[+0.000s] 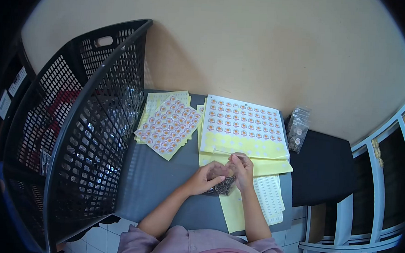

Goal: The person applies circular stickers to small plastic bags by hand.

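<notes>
A clear plastic bag (pixel 223 186) with small dark items in its lower part lies at the front of the grey table. My left hand (pixel 205 178) is curled round the bag's left side, with its thumb across the front. At the bag's upper right, my right hand (pixel 241 170) has its fingers pinched together on the clear plastic. Just beyond my fingertips is a sheet of round orange-and-white stickers (pixel 244 122), its lower part bare yellow backing. Partly under my right forearm lies a sheet of small printed labels (pixel 268 198).
A tall black perforated basket (pixel 99 93) stands at the left. More sticker sheets (pixel 169 127) lie at the table's back left. Filled clear bags (pixel 298 131) rest at the right, beside a black surface (pixel 326 165). A white-framed rack (pixel 375 199) is farther right.
</notes>
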Motion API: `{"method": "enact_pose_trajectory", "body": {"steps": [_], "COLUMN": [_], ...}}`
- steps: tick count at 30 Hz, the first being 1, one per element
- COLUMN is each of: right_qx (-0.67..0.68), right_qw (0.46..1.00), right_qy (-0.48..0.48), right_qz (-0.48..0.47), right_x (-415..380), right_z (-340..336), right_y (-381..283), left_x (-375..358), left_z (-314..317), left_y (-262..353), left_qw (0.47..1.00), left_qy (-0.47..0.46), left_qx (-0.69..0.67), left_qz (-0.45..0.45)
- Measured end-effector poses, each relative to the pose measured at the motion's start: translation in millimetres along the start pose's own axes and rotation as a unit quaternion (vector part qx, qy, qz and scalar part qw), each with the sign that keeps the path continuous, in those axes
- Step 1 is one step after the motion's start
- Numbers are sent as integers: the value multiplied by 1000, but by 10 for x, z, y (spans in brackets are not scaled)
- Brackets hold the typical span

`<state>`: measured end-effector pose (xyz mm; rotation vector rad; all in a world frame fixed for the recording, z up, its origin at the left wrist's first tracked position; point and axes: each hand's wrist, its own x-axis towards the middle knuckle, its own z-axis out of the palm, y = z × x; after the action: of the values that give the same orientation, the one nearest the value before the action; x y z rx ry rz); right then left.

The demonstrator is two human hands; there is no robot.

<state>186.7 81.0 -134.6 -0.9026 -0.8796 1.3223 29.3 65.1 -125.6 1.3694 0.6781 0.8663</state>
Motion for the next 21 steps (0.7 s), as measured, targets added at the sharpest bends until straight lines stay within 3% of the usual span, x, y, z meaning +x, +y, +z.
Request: {"method": "enact_pose_trajectory", "body": {"steps": [1,3,7,11,16,21], "right_qx": [0,-3,-78,-103,-118,-162], "right_qw": [1000,999,995,990,984,968], "right_qy": [0,-32,-69,-89,-96,-109], "right_qz": [2,9,-5,-27,-89,-159], "right_x": [-4,-27,-110,-174,-208,-202], "right_z": [-4,21,171,224,248,254], "right_y": [-16,-79,-150,-178,-247,-235], "left_x": [3,25,61,28,14,-10], "left_z": [-2,-18,-68,-30,43,69], "left_y": [-14,-44,46,61,160,181], "left_qw": [1000,990,975,974,964,965], "left_qy": [1,128,186,195,195,204], "left_qx": [-1,-26,-82,-80,-33,-39], "left_qz": [-2,61,95,85,177,163]}}
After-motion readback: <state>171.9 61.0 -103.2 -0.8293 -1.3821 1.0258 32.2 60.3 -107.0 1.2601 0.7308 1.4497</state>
